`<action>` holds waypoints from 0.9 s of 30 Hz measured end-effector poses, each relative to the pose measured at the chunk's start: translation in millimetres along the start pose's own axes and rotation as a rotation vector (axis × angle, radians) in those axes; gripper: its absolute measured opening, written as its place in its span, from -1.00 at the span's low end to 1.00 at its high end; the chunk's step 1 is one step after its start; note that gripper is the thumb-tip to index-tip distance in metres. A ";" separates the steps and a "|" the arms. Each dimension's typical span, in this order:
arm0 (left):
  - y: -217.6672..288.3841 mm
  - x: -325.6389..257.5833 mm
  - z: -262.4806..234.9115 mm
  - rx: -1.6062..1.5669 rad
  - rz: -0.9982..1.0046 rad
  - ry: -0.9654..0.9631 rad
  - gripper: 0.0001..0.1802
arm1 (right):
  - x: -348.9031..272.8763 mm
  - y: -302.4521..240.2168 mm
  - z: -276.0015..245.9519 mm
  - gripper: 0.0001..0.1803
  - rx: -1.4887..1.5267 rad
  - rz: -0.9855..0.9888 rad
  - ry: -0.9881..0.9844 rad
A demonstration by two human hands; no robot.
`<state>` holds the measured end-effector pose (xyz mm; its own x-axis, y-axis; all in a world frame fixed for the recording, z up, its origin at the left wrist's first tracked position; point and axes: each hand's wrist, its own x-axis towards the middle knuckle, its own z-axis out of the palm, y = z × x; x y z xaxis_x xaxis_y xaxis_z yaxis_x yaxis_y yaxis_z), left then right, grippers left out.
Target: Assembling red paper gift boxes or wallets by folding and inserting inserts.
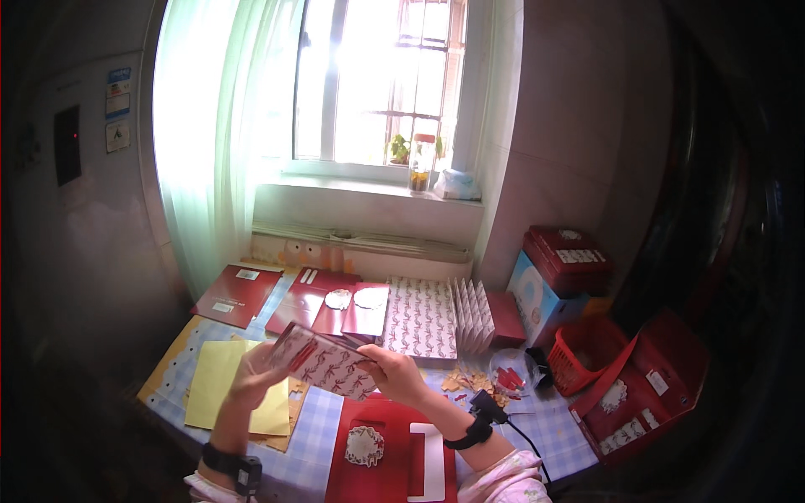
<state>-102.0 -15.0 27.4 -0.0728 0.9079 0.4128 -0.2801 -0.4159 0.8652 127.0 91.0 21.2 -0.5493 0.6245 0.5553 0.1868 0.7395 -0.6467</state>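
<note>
Between my two hands, above the table, is a folded patterned card [331,369] with a red and dark motif on white and a dark red edge. My left hand [254,373] closes on its left end. The fingers of my right hand [392,373] pinch its right end near the upper edge. Below lies a flat red cardboard piece [342,478] with a white ornate label [365,445] and a white strip [432,461]. Yellow paper [210,386] lies beneath my left hand, on top of a brown sheet.
Behind my hands are red cards [239,293], a patterned panel [419,306] and pleated card dividers [474,314]. To the right, small tan pieces [461,381] lie beside a clear bowl [524,365], a red basket [570,369] and an open red box [662,360].
</note>
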 end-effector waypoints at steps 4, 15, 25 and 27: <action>30.0 -33.1 -2.6 0.250 -0.071 -0.086 -0.59 | -3.6 -28.4 3.1 -0.72 -0.185 -0.336 -0.032; 24.6 -117.3 -11.5 0.408 -0.001 0.409 -0.69 | -52.3 -66.5 -4.6 -0.23 -0.644 -0.231 -0.080; -28.8 -201.3 -16.7 0.587 0.007 0.651 -0.83 | -128.9 -45.5 12.5 -0.12 -0.677 0.137 -0.608; -36.4 -206.7 -15.3 0.583 0.023 0.655 -0.84 | -132.7 -40.7 16.8 -0.14 -0.690 0.106 -0.562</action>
<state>-91.4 -186.7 -93.8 -0.6572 0.6723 0.3407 0.2495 -0.2325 0.9401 178.6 -26.1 -35.0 -0.7852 0.6167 0.0554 0.6078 0.7848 -0.1210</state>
